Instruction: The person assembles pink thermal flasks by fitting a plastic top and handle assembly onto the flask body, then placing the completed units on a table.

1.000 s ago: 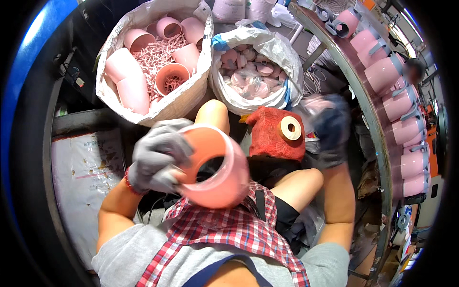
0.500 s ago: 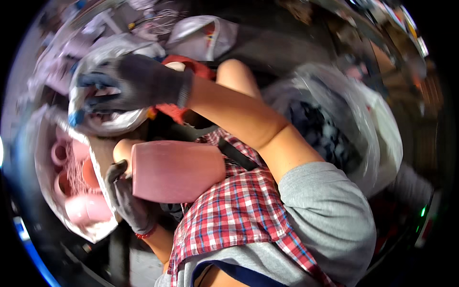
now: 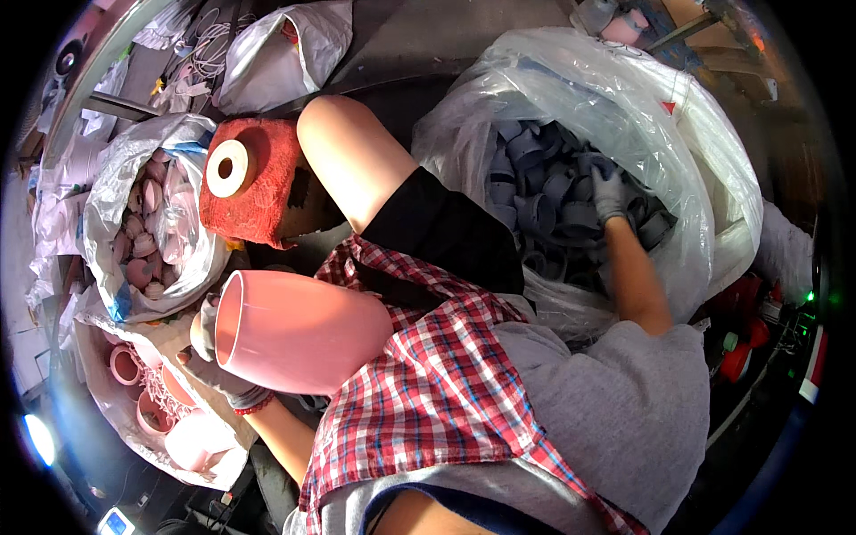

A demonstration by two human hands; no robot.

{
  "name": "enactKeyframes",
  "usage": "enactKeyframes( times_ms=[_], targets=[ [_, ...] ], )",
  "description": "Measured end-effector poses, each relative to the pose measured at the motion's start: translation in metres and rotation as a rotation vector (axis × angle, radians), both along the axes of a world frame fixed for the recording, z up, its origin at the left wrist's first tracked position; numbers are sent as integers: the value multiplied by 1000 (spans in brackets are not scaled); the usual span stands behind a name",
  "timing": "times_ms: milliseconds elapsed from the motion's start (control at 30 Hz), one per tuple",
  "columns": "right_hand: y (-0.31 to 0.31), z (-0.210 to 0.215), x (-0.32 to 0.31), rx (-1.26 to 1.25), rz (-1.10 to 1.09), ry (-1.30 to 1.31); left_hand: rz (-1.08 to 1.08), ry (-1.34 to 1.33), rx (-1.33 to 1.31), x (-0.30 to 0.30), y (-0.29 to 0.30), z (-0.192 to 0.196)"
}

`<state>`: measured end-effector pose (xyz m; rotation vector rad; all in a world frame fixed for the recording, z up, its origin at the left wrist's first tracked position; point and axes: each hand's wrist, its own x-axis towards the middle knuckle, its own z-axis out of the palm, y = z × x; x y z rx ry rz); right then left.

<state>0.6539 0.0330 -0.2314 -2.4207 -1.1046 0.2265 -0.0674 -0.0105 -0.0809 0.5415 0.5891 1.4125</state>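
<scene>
A large pink vase, smooth and tapering, lies on its side across my lap, its open mouth toward the left. My gloved left hand steadies it beside the mouth; some of the fingers are hidden behind the vase. Over on the right, my gloved right hand reaches into a big plastic-lined bag. It touches dark grey-blue, ring-shaped plastic pieces heaped inside. Its fingers look apart, with the dark tips hard to separate from the pieces.
A red cloth covers a block past my knee, with a cream ring on it. At left stand a sack of small pink parts and another sack of pink cups and shreds. A white bag lies behind.
My right hand has swung from above the left sack across to the bag of dark pieces. The vase stays on my lap, turned slightly so its mouth shows. The view has shifted.
</scene>
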Motion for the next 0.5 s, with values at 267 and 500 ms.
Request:
enactKeyframes(
  times_ms=[267, 500],
  targets=[
    [-19, -12, 78, -330, -162, -189, 8, -194, -88, -31, 12, -69],
    [-48, 31, 18, -319, -61, 21, 13, -185, -132, -13, 0, -79]
  ],
)
